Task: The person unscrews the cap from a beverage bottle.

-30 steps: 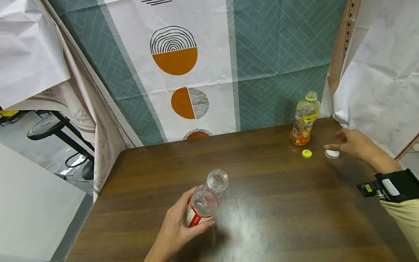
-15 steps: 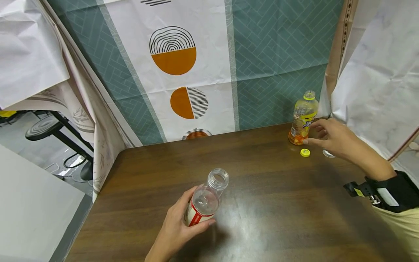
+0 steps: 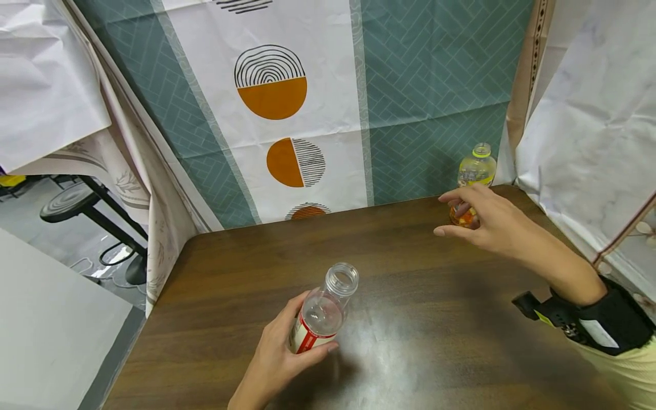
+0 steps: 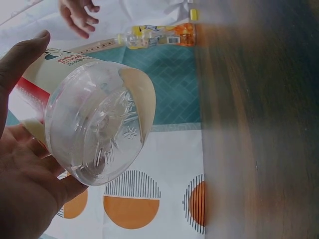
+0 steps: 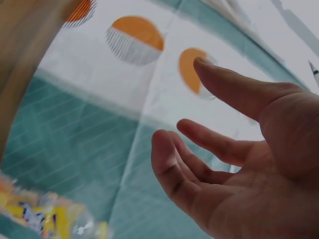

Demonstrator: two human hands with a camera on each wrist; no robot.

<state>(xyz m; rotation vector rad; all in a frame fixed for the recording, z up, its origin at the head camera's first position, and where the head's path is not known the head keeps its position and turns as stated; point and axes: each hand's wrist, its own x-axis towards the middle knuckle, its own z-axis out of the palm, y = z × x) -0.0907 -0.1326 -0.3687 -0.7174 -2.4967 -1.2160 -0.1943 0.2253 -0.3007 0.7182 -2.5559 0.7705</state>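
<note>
My left hand (image 3: 277,356) grips a clear plastic bottle (image 3: 322,316) with a red and cream label, thumb on one side and fingers on the other. Its uncapped mouth tilts away from me. In the left wrist view the ribbed base faces the camera, held off the table. My right hand (image 3: 494,222) hovers above the table with nothing in it, fingers spread and slightly bent. It partly covers an uncapped bottle (image 3: 476,169) with a yellow label and orange contents at the back right. Beside that bottle's base, the left wrist view shows a yellow cap (image 4: 194,15).
The brown wooden table (image 3: 389,341) spreads under both hands. Behind it hangs a teal and white patterned cloth (image 3: 338,97), and a white sheet (image 3: 589,114) hangs on the right. Past the left edge stands a black stool (image 3: 72,202).
My right hand has moved left from beside the white cap, passing in front of the yellow-labelled bottle. It now hides both caps in the head view. The left hand and its bottle stay nearly still.
</note>
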